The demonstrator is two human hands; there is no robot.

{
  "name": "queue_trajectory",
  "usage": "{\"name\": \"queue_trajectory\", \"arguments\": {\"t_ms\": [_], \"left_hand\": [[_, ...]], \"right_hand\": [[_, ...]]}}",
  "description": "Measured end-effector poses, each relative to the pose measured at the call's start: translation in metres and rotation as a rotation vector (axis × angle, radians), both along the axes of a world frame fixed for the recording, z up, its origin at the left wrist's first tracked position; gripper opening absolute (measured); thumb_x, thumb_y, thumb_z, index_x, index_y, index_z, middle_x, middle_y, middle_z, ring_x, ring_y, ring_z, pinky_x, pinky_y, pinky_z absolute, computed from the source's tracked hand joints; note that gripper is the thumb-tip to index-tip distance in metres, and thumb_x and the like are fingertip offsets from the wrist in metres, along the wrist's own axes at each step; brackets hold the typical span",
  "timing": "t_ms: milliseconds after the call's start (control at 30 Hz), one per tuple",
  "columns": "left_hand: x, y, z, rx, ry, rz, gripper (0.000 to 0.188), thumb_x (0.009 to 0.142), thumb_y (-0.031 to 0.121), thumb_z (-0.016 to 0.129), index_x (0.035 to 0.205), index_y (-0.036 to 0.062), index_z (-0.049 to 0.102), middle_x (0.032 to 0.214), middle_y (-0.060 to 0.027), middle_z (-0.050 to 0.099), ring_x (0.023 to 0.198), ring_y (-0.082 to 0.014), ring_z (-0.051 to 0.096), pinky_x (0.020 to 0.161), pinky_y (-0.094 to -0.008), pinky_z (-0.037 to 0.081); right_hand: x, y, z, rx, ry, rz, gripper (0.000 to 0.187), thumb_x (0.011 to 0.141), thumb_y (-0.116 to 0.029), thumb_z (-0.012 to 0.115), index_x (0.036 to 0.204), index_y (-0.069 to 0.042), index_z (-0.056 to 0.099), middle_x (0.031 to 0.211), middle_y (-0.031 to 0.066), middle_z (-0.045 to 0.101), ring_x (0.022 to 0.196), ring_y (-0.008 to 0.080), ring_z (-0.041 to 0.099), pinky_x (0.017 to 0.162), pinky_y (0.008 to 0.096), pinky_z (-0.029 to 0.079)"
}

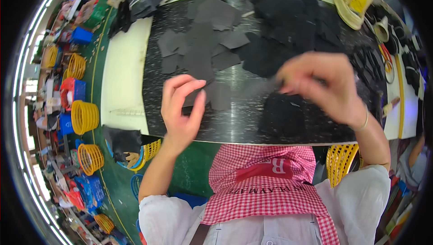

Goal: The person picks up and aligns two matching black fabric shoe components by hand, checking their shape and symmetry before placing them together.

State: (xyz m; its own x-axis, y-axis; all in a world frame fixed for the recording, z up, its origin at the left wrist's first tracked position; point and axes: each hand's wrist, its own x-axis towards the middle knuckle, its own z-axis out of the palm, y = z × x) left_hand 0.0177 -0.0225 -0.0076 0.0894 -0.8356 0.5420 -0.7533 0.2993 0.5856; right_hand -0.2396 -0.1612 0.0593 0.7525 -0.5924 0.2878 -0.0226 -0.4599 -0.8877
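My left hand [182, 109] hovers at the near left of the black work board [216, 130], thumb and fingers curved but apart. Beneath its fingertips lies a dark grey cut piece [191, 99], partly hidden by the hand. My right hand [324, 85] is blurred by motion, thumb and fingers pinched together. At its fingertips a thin grey piece [257, 88] shows smeared. Under that hand, near the front edge, rests a stack of black fabric-like pieces [282, 116]. Several flat grey pieces [200, 48] overlap farther off, in front of my left hand.
A large heap of black pieces [288, 15] covers the far right of the board. A tied black bundle [144, 1] lies far left, a yellowish container [354, 3] far right. Yellow baskets [85, 117] stand on the green floor at left; another basket [341, 164] is below the table.
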Motion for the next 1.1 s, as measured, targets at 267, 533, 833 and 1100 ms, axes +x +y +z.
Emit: {"name": "queue_trajectory", "arguments": {"t_ms": [267, 533, 833, 1100], "left_hand": [[-0.086, -0.008, 0.009, 0.747, 0.793, -0.417, 0.060, 0.083, -0.003, 0.066, 0.138, 0.0050, 0.043, 0.073, 0.0015, 0.059, 0.063, -0.0031, 0.058, 0.056, -0.0178, 0.046], [-0.095, -0.018, -0.006, 0.677, 0.485, -0.325, 0.057, 0.083, -0.001, 0.067, 0.136, 0.0085, 0.047, 0.066, 0.0047, 0.054, 0.054, 0.0001, 0.051, 0.048, -0.0188, 0.040], [-0.069, -0.029, 0.003, 0.265, -0.111, -0.148, 0.018, 0.075, 0.016, 0.075, 0.083, 0.0086, 0.060, 0.064, -0.0016, 0.057, 0.049, -0.0197, 0.054, 0.049, -0.0308, 0.042], [-0.073, -0.050, -0.009, 0.099, -0.041, -0.309, 0.018, 0.074, 0.000, 0.072, 0.087, 0.0029, 0.061, 0.095, -0.0105, 0.063, 0.086, -0.0283, 0.062, 0.075, -0.0350, 0.051]], "right_hand": [[-0.050, 0.052, -0.053, 0.031, 0.050, -0.229, 0.015, 0.073, -0.006, 0.079, 0.084, -0.003, 0.069, 0.076, 0.0074, 0.068, 0.064, 0.0141, 0.067, 0.058, 0.0239, 0.052], [-0.051, 0.054, -0.076, -0.156, 0.179, -0.289, 0.010, 0.075, -0.004, 0.074, 0.078, -0.005, 0.065, 0.066, 0.0036, 0.059, 0.055, 0.0151, 0.059, 0.050, 0.0263, 0.048], [-0.042, 0.013, -0.059, -0.520, 0.287, -0.271, 0.015, 0.074, -0.011, 0.071, 0.084, -0.007, 0.061, 0.084, 0.0053, 0.055, 0.076, 0.0236, 0.059, 0.063, 0.0354, 0.049], [-0.006, -0.014, -0.083, -0.501, 0.178, -0.148, 0.016, 0.078, -0.010, 0.069, 0.093, -0.004, 0.068, 0.099, 0.0075, 0.063, 0.094, 0.0256, 0.059, 0.082, 0.0358, 0.049]]}}
